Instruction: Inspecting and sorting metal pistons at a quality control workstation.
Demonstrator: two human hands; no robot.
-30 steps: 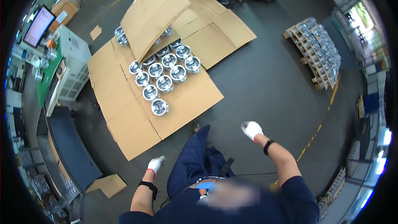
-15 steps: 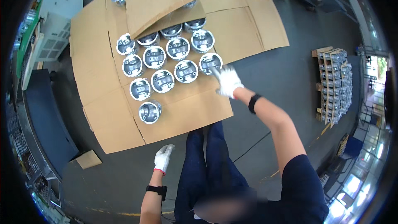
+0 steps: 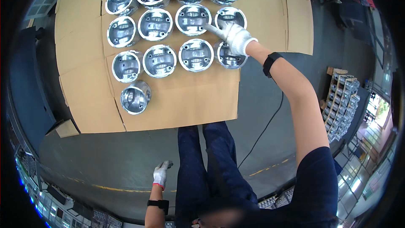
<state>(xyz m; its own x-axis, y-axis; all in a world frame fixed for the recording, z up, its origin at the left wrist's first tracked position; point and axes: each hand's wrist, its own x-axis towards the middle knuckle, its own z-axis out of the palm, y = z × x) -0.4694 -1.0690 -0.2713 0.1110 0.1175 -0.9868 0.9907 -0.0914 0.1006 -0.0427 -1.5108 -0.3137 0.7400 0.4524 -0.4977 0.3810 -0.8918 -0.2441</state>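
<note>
Where pistons [image 3: 196, 55] crowd — right hand [image 3: 234, 36] between rims.

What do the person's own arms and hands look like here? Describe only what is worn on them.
Both hands wear white knitted work gloves: the right hand plain white, the left hand with a red-trimmed cuff. Each wrist carries a black band, like a watch or strap. The forearms are bare, and a dark navy short sleeve covers the right upper arm.
</note>
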